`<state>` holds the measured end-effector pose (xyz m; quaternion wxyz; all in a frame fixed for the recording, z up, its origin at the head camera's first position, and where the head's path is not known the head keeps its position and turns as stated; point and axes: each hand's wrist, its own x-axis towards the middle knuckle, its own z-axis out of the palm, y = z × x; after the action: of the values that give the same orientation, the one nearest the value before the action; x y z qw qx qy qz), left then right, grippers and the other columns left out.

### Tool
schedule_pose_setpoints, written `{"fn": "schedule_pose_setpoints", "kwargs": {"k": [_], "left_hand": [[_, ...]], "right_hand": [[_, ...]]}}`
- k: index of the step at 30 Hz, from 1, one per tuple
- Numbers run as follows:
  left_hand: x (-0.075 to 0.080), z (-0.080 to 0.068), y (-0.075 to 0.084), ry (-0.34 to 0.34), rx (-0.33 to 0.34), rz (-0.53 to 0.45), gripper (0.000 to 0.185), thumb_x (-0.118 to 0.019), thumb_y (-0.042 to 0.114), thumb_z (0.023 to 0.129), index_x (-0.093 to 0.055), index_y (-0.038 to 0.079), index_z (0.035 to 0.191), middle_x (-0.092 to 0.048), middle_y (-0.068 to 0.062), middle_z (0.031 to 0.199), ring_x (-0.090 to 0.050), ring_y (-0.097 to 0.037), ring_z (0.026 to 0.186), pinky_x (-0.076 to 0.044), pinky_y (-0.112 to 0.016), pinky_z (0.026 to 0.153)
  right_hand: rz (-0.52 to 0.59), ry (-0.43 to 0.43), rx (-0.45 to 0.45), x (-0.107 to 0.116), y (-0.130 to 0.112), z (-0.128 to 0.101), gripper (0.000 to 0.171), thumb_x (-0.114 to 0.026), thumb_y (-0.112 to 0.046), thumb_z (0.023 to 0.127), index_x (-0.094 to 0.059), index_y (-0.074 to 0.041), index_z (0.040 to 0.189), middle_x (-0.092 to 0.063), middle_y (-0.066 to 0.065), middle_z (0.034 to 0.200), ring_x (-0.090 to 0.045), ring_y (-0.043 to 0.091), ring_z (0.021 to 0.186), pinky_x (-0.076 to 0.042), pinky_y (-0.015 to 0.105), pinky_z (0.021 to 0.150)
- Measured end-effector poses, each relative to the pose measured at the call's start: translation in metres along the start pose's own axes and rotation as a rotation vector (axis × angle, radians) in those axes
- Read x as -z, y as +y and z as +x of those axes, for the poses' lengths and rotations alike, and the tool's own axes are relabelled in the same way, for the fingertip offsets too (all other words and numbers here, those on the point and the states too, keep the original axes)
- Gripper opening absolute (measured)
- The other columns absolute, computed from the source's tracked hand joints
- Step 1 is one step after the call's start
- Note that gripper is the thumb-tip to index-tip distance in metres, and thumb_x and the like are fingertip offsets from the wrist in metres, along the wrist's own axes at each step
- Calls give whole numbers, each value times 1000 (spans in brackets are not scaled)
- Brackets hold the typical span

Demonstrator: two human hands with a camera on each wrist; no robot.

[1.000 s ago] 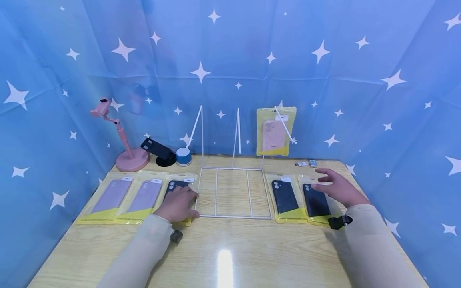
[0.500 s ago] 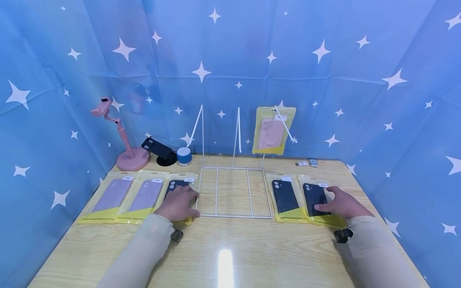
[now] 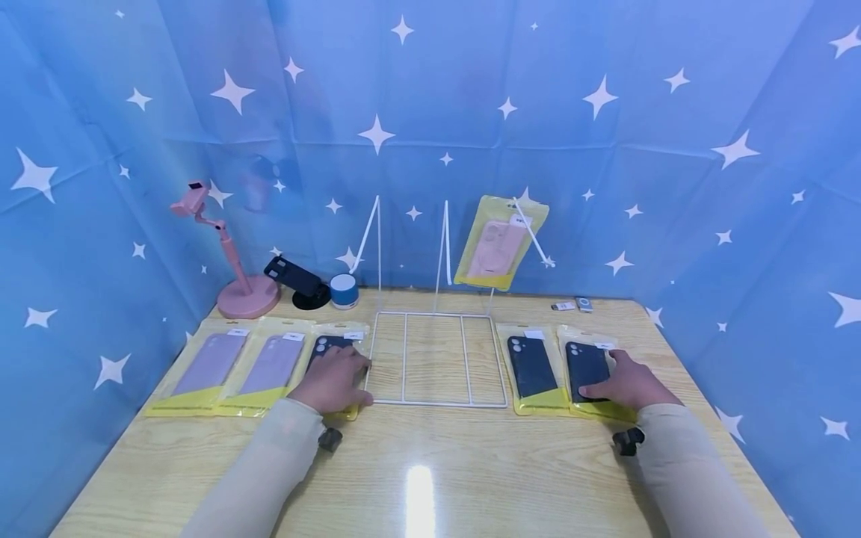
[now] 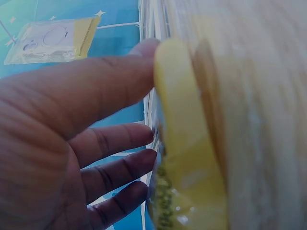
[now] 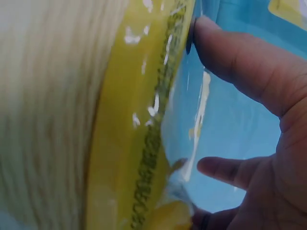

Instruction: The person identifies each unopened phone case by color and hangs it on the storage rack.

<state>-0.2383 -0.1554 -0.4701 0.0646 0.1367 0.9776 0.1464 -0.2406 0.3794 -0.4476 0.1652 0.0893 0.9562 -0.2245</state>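
Both hands lay on packaged phone cases at either side of a white wire rack (image 3: 437,359) that sat flat on the table (image 3: 430,478). The left hand (image 3: 331,381) rested palm-down on the dark case in its yellow bag (image 3: 334,347), the rightmost of three bags in the left row; in the left wrist view its fingers (image 4: 110,139) were spread and nearly straight against the bag's yellow edge (image 4: 184,143), pressing rather than pinching. The right hand (image 3: 622,381) lay on the outermost dark case bag (image 3: 587,366) in the right pair, thumb reaching toward the bag's near edge; the right wrist view showed a thumb (image 5: 230,62) and a finger (image 5: 225,170) open on either side of the clear plastic, the grip not yet closed round it. The neighbouring dark case bag (image 3: 531,368) lay untouched just beside it. A pink case bag (image 3: 499,243) hung tilted on one of the rack's upright prongs at the back. Judged from this, the step in hand was taking hold of a bag with each hand. The next move would call for getting fingertips under the thin, slippery edge, perhaps by sliding the bag first, then closing thumb and fingers on it without dragging the neighbouring bags.
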Motion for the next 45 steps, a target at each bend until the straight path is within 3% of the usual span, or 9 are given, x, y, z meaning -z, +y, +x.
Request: {"fn": "schedule_pose_setpoints", "kwargs": {"k": [14, 20, 26, 30, 33, 36, 39, 42, 45], "left_hand": [[1, -2, 3, 4, 10, -11, 67, -91, 44, 80, -70, 16, 138, -63, -10, 144, -53, -33, 132, -43, -55, 114], [1, -4, 3, 5, 8, -12, 67, -91, 43, 80, -70, 15, 138, -63, -11, 143, -54, -34, 131, -44, -55, 113], [1, -3, 2, 8, 13, -15, 67, -91, 43, 80, -70, 15, 138, -63, -10, 142, -54, -33, 130, -44, -55, 113], [0, -1, -1, 15, -3, -6, 67, -91, 44, 80, -71, 15, 137, -64, -10, 142, -55, -33, 130, -45, -55, 112], [-2, 0, -2, 14, -8, -7, 67, -91, 45, 80, -71, 16, 137, -64, -9, 142, -55, -33, 130, -45, -55, 112], [-2, 0, -1, 10, -1, -10, 67, -91, 46, 80, -70, 17, 137, -63, -9, 143, -54, -32, 131, -45, -55, 113], [-2, 0, 0, 8, 8, -10, 67, -90, 46, 80, -70, 17, 138, -63, -8, 143, -54, -32, 131, -44, -54, 113], [-1, -1, 1, 7, 16, -10, 67, -90, 46, 81, -70, 18, 138, -63, -7, 143, -54, -31, 131, -44, -54, 113], [0, -2, 1, 9, 13, -6, 66, -91, 44, 80, -71, 17, 137, -64, -8, 141, -55, -31, 129, -45, -54, 112]], "right_hand": [[91, 5, 38, -2, 2, 0, 129, -88, -52, 82, -8, 6, 163, -28, 48, 153, -45, 60, 129, -44, 72, 104], [145, -5, 73, 8, 10, -1, 109, -83, -41, 90, -16, -2, 166, -21, 48, 158, -42, 61, 132, -43, 71, 105], [211, -1, 150, 17, 13, -5, 76, -73, -22, 98, -36, -1, 161, -21, 46, 160, -56, 47, 119, -51, 53, 94], [312, -10, 171, 18, 13, -10, 69, -67, -14, 100, -38, 1, 161, -21, 45, 161, -58, 42, 113, -52, 38, 81], [338, -4, 196, 19, 12, -14, 68, -65, -12, 100, -37, 2, 160, -15, 45, 163, -51, 54, 126, -53, 40, 82], [325, 17, 232, 21, 10, -17, 68, -66, -12, 100, -37, 2, 160, -8, 43, 166, -25, 65, 146, -51, 56, 99], [334, 41, 264, 23, 7, -18, 69, -67, -13, 101, -36, 0, 161, -4, 40, 168, -7, 67, 150, -35, 74, 113], [355, 73, 296, 24, 5, -20, 69, -68, -15, 101, -37, -1, 162, -5, 37, 169, -1, 65, 152, -22, 79, 117], [367, 97, 333, 24, 2, -22, 68, -68, -16, 102, -38, -3, 161, -8, 35, 171, -1, 64, 153, -16, 80, 118]]}}
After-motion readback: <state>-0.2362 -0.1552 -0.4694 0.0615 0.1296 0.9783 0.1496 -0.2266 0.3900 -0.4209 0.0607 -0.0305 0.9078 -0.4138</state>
